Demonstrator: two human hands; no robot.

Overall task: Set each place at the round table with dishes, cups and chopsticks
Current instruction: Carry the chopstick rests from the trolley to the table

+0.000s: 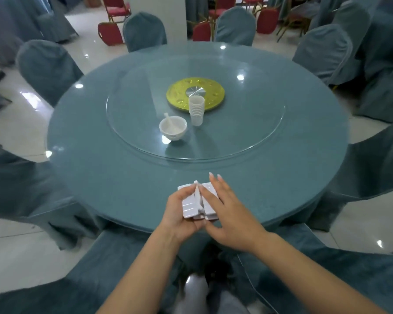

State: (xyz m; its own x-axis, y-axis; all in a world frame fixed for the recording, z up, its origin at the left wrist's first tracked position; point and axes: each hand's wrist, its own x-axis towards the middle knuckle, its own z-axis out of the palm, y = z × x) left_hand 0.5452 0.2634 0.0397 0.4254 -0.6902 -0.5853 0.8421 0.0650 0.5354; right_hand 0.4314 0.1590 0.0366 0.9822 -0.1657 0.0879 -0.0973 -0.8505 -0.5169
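While the left hand [182, 209] curls around a stack of white square dishes [199, 203] from its left side, thumb laid across the top, the right hand [225, 214] lies on the stack's right half with fingers straight and spread, tips pointing away from the person. The stack sits at the near edge of the round surface [100, 155], just in front of the person, and whether it rests on the cloth or is lifted slightly cannot be told. Its ridged top runs lengthwise from the person toward the centre of the surface.

On the glass turntable [247, 123] stands a white bowl [173, 129] with a spoon [169, 120] in it, the handle leaning up and to the far left. Just right of the bowl is an upright stack of clear cups [196, 111], mouths up. Behind the cups lies a yellow-green disc [179, 91] with a metal hub; raised marks ring its rim, too blurred to read. No other writing or label shows.

Chairs [48, 69] in blue-grey covers ring the surface, with red chairs [118, 10] farther back.
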